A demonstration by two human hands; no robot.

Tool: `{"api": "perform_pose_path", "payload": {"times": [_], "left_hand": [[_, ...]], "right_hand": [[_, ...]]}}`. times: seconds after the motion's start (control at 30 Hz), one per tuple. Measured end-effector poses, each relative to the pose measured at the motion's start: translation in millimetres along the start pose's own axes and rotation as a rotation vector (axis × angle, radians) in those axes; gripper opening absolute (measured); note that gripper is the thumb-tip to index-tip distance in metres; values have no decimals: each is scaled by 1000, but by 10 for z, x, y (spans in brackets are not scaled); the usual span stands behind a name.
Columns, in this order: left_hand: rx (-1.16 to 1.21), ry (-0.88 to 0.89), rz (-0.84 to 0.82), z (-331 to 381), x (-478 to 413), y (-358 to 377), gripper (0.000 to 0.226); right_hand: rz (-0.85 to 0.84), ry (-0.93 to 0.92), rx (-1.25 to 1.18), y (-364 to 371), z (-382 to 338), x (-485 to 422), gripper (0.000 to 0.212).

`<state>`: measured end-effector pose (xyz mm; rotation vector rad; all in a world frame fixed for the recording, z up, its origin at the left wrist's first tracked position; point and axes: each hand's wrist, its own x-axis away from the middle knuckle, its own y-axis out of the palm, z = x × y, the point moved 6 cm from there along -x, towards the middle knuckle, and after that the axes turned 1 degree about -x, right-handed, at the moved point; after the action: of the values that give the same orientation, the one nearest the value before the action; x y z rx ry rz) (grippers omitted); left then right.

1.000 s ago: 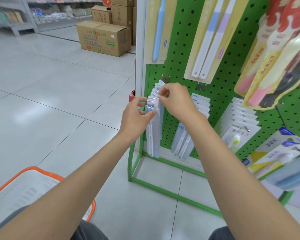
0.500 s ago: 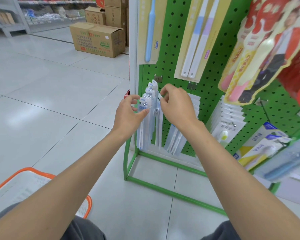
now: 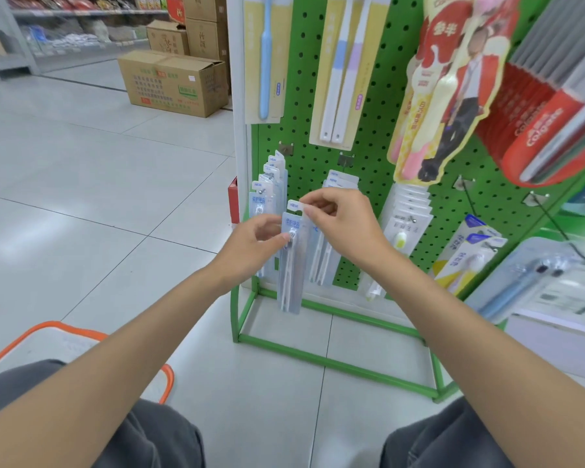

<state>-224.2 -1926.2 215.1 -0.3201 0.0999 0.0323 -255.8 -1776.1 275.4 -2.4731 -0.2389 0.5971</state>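
An orange basket [image 3: 65, 325] sits on the floor at lower left. The left hand [image 3: 250, 246], fingers loosely curled, pinches the toothbrush pack [image 3: 293, 275] near its brush head. The pack hangs upright in front of the green pegboard rack [image 3: 375, 136], between two hooks of similar packs. The right hand [image 3: 347, 228] pinches the pack's top tab between thumb and forefinger.

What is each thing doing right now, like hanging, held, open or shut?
Toothbrush pack: off its hook, upright, held by both hands.
Right hand: pinches the pack's top tab.
Left hand: pinches the pack's middle.
Hanging packs: on their hooks.
Cardboard box: flaps shut.
Orange basket: on the floor, open top.
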Motion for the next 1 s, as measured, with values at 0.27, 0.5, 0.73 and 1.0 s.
{"api": "perform_pose_path", "payload": {"times": [0.27,0.5,0.73,1.0], "left_hand": [[47,43,-67,132,97,218,9],[61,-10,-25,152,50,229,5],[262,-75,48,157,3,147,7],[385,-175,257,-14,-120,-197,15]], "right_hand": [[68,46,-3,-140,88,161,14],[53,172,-119,-209,242,175,13],[-62,267,-130,11,361,249,19],[-311,295,-98,501,408,520,17]]}}
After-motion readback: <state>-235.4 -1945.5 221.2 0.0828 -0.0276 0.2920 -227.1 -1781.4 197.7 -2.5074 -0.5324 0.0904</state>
